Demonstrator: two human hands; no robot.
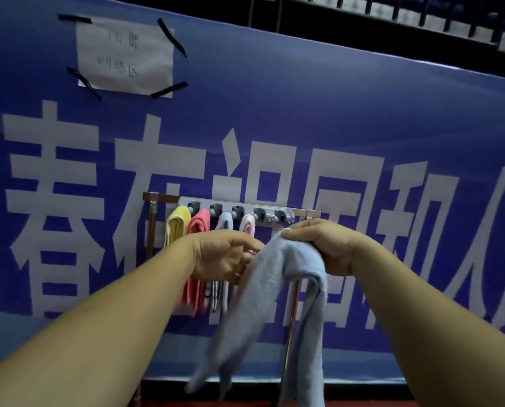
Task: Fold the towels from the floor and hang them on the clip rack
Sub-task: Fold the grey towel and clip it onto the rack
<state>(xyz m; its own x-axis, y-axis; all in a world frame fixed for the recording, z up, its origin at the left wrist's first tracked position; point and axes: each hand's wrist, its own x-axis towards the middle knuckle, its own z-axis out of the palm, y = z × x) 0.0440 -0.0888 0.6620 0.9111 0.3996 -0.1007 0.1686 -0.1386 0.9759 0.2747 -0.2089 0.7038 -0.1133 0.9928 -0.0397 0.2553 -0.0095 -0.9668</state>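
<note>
Towel [277, 277], pale blue, droops in the near middle, just in front of the clip rack [264, 212]. The right hand [324, 245] grips its bunched top, fingers curled round it. The left hand [225, 257] pinches its left edge. Farther back, a yellow towel [176, 226], a coral towel [199, 227], a grey towel [225, 223] and a pink towel [248, 226] hang from the rack's left clips, against a blue banner [304, 113].

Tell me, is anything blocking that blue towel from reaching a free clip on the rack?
Nothing visible does. The blue towel, held by the left hand and right hand, hangs just before the clip rack. The right-end clip looks bare, and the hung towels sit further left.
</note>
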